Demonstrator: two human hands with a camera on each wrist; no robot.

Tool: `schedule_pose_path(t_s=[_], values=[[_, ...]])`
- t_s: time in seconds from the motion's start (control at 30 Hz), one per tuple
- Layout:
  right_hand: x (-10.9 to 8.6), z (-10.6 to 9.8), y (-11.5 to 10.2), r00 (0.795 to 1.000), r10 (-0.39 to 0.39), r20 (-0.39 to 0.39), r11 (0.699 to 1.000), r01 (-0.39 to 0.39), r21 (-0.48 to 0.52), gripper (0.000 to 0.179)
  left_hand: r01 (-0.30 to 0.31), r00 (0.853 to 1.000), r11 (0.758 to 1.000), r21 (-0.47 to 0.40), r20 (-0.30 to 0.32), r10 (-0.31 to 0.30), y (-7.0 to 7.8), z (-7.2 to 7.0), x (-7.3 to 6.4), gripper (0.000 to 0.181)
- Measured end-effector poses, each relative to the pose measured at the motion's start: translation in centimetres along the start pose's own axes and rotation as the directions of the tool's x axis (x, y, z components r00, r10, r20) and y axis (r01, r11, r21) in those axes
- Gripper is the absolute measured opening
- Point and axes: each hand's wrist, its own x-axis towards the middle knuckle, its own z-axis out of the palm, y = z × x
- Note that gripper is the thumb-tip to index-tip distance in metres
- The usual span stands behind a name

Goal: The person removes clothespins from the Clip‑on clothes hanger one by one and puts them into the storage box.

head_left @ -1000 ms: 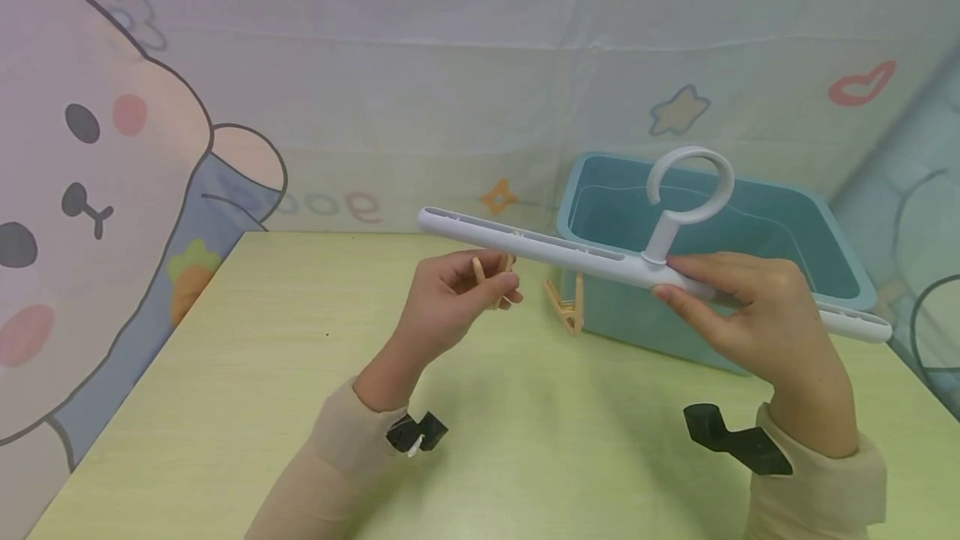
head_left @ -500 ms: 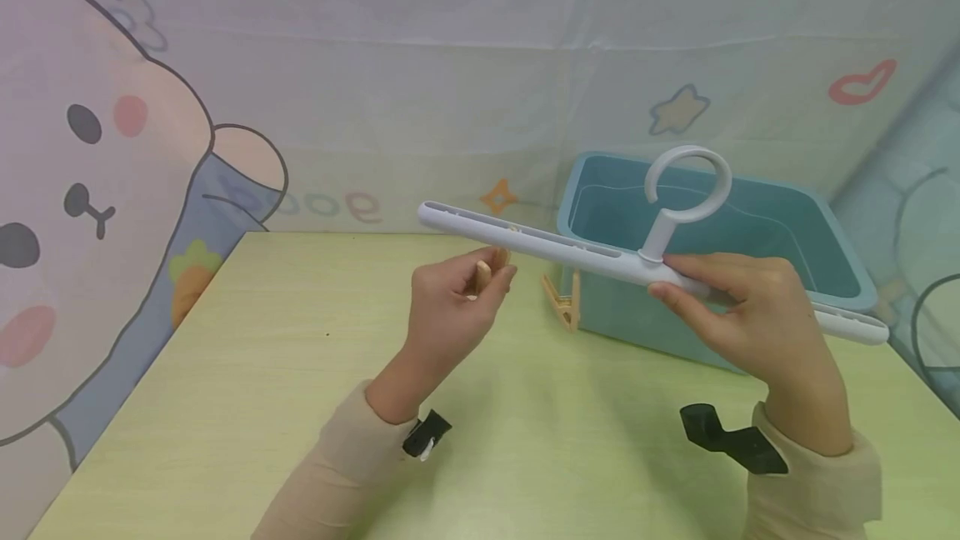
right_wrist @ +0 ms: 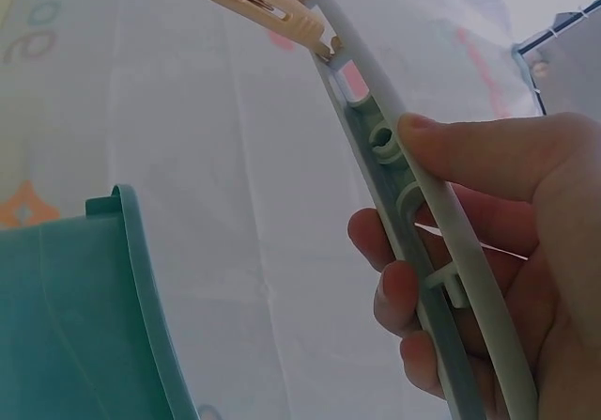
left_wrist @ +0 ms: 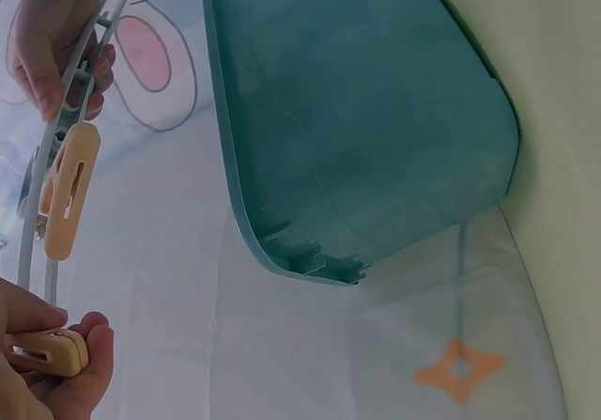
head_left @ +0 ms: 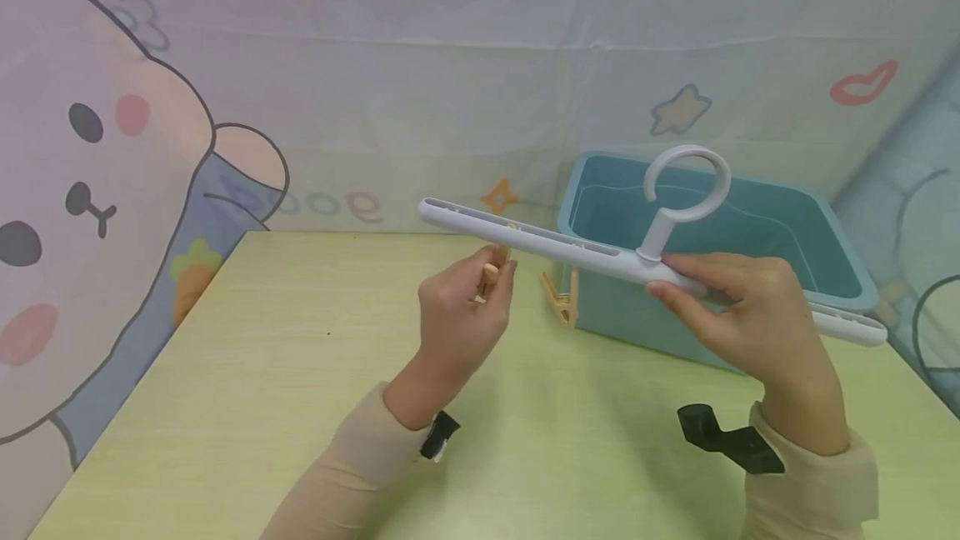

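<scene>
Head: left hand (head_left: 463,311) pinches 1 tan clip (head_left: 491,275) just under the white hanger (head_left: 540,246), contact unclear; best squeeze it fully, line it up squarely. Right hand (head_left: 765,315) grips the hanger near its hook, tilted above table (head_left: 300,398). Left wrist: 2nd clip (left_wrist: 83,190) hangs on the hanger; avoid knocking it. Right wrist: thumb and curled fingers clasp the hanger; keep steady.
</scene>
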Motion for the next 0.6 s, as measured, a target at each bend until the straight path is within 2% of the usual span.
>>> schedule_pose_path(t_s=[0.33,0.6], values=[[0.14,-0.23,0.14,0.998,-0.047,0.034,0.999,0.048,-0.018,0.056,-0.067,0.997,0.988,0.140,-0.038,0.073,0.27,0.30,0.01,0.008],[0.15,-0.16,-0.01,0.999,-0.054,0.006,0.998,0.054,-0.025,0.057,-0.097,0.993,0.977,0.189,-0.051,0.108,0.24,0.47,0.01,0.009]])
